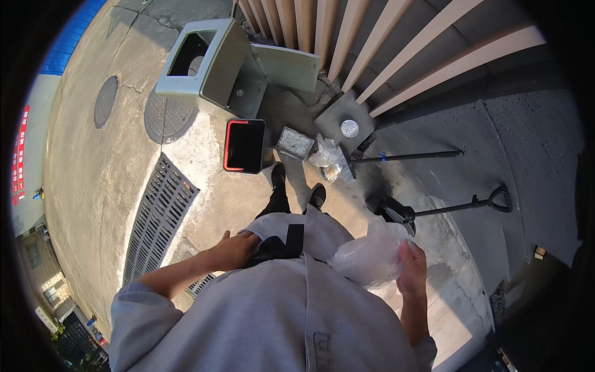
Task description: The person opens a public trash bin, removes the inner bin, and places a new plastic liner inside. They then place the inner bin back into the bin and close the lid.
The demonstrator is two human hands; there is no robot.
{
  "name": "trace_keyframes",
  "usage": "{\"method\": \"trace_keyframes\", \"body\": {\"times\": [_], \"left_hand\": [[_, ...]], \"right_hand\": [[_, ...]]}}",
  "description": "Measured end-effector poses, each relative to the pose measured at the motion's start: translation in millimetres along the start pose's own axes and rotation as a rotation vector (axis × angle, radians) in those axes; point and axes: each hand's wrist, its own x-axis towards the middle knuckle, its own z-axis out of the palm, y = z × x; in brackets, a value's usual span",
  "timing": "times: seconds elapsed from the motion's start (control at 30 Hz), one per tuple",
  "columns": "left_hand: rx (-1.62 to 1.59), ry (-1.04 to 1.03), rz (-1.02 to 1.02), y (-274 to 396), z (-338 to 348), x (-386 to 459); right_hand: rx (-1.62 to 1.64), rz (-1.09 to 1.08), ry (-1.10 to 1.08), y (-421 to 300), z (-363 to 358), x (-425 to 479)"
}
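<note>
My right hand (411, 267) grips a crumpled translucent plastic bag (369, 258), which hangs in front of the grey shirt (274, 311). At the waist, my left hand (236, 251) rests against the hip; its fingers are partly hidden by clothing and a black item (274, 246), so a hold cannot be made out. Beyond my feet stands a black inner bin (245, 146) with a red-orange rim. Beside it is a rectangular metal tray (294, 143) with a speckled grey surface. Another clear plastic bag (329, 160) lies on the ground by a broom (404, 157).
A metal litter bin housing (221, 69) stands with its door (293, 67) swung out. A long-handled black dustpan (395, 214) is at the right. Slanted fence slats (362, 42) border the far side. A drain grate (160, 214) and manhole covers (169, 114) are set in the concrete.
</note>
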Motion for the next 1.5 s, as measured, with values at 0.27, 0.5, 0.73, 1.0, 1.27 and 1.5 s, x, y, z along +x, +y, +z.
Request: {"method": "trace_keyframes", "body": {"times": [0.27, 0.5, 0.73, 1.0, 1.27, 1.5], "left_hand": [[0.476, -0.091, 0.080, -12, 21, 52], [0.374, -0.185, 0.088, -16, 19, 54], [0.396, -0.340, 0.072, -50, 35, 75], [0.268, -0.649, 0.082, -47, 35, 84], [-0.235, -0.409, 0.194, 27, 3, 47], [0.165, -0.253, 0.035, -14, 60, 63]], "right_hand": [[-0.154, -0.052, -0.203, 3, 13, -6], [0.052, -0.021, -0.102, 9, 7, -12], [0.144, 0.075, -0.018, 29, 4, -26], [0.149, 0.164, -0.002, 33, 14, -35], [0.115, 0.230, -0.029, 43, 0, -41], [0.158, 0.200, -0.122, 47, -9, -37]]}}
